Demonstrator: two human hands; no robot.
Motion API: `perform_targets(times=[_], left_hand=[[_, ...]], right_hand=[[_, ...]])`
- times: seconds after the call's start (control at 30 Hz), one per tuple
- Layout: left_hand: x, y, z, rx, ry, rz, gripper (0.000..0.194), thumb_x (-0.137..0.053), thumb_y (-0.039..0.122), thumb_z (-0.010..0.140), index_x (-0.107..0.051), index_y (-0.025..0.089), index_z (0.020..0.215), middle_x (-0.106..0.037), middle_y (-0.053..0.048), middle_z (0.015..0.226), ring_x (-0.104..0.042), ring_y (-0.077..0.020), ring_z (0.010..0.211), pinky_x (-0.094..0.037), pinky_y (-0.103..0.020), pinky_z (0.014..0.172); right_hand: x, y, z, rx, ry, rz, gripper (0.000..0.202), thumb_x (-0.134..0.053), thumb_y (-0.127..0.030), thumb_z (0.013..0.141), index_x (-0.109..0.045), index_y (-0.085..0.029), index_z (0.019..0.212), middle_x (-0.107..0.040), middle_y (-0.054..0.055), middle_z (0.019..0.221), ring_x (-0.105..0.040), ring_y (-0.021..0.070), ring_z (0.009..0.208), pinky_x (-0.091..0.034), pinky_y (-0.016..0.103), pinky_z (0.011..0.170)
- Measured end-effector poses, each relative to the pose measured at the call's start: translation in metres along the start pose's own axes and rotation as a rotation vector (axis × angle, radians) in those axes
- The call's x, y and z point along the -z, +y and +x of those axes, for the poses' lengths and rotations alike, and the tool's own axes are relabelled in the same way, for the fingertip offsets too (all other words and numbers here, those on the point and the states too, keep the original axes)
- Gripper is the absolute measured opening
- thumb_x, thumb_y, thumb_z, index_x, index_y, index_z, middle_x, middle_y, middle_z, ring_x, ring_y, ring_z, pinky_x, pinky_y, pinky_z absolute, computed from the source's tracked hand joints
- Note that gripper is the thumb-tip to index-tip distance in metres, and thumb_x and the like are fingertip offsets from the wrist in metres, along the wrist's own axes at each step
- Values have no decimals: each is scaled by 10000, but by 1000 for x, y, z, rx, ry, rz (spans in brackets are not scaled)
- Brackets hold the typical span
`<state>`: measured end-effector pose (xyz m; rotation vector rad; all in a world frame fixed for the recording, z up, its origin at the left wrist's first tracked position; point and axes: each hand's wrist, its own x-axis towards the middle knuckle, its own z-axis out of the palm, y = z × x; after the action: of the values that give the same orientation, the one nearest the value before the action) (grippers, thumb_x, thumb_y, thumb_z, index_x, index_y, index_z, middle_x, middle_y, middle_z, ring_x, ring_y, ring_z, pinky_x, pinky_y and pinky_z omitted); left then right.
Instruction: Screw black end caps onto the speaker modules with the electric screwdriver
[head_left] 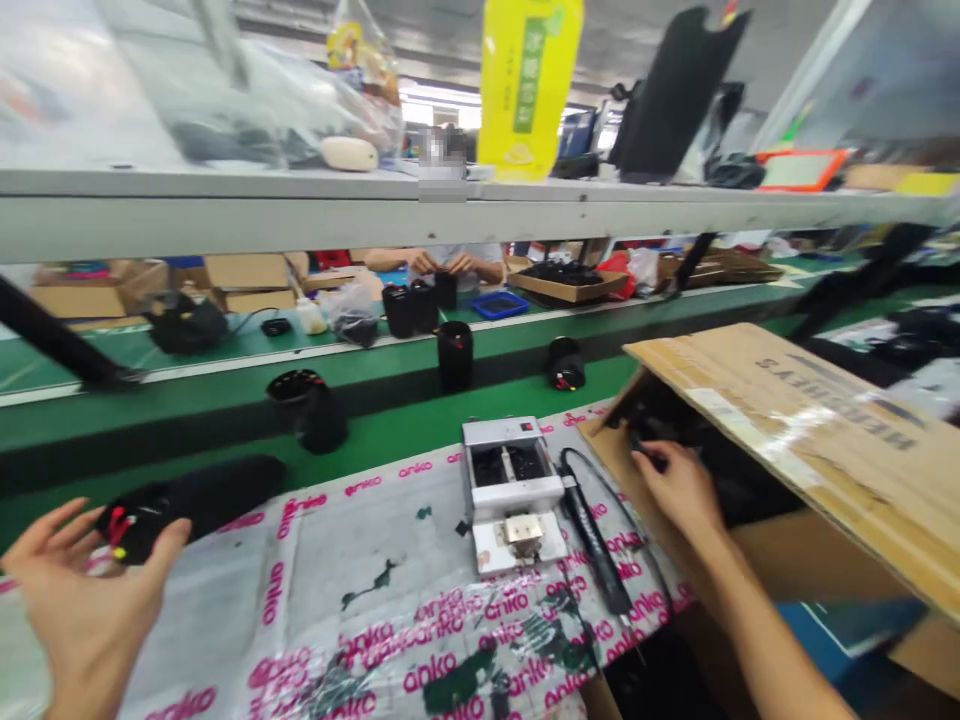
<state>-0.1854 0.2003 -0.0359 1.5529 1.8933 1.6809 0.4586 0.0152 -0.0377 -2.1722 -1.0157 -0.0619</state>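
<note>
On the left, my left hand [97, 600] grips the end of a long black tube-shaped housing [225, 490], thumb on one side and fingers on the other. Red and yellow wire ends show in its open end, which faces me. My right hand [682, 490] reaches into the open side of a cardboard box [795, 420]. Its thumb and fingers pinch a small black part [651, 455], whose kind I cannot make out in the dark interior. Between my hands stands a small grey-white machine [514, 495] with a metal block at its front.
A black corded electric screwdriver [596, 545] lies right of the machine on the printed plastic sheet [337, 560]. Several black housings [455, 355] stand on the green belt [390, 390]. Overhead, a shelf [300, 220] spans the view. Across the line, a co-worker's hands [446, 265] handle a black part.
</note>
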Motion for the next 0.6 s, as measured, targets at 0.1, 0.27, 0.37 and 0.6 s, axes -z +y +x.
perform_targets(times=[0.1,0.27,0.37,0.6], left_hand=[[39,11,-49,-50,107,-128,902,-1023,458,385,-549,318,1139,-711,-14,1193,-730,-446,1271,-471,-823,1200],[68,54,-139,-229,13,-251,862,-1007,382,505,-538,299,1223,-786,-80,1254,-783,-406,1198,-649,-644,1083],[57,83,-192,-178,-175,-333,697,-900,366,750,-535,286,1339,-750,-141,1381,-762,-394,1294,-645,-608,1092],[28,109,-247,-156,-637,-489,732,-814,323,886,-455,317,1523,-598,-226,1557,-612,-447,1502,-551,-674,1187]], right_hand=[[20,-19,-18,49,149,226,421,-757,-648,867,-649,-241,852,-733,183,1306,-686,374,1308,-520,600,1185],[46,-67,-48,-89,63,821,327,-786,-597,860,-635,-309,891,-757,145,1367,-715,392,1347,-575,627,1103],[45,-100,-75,-238,-232,1078,376,-648,-713,919,-769,-359,957,-804,162,1190,-793,412,1132,-633,628,896],[-18,-163,-172,-388,-1006,1342,553,-772,-747,809,-806,-236,1019,-828,130,1071,-773,292,763,-638,415,670]])
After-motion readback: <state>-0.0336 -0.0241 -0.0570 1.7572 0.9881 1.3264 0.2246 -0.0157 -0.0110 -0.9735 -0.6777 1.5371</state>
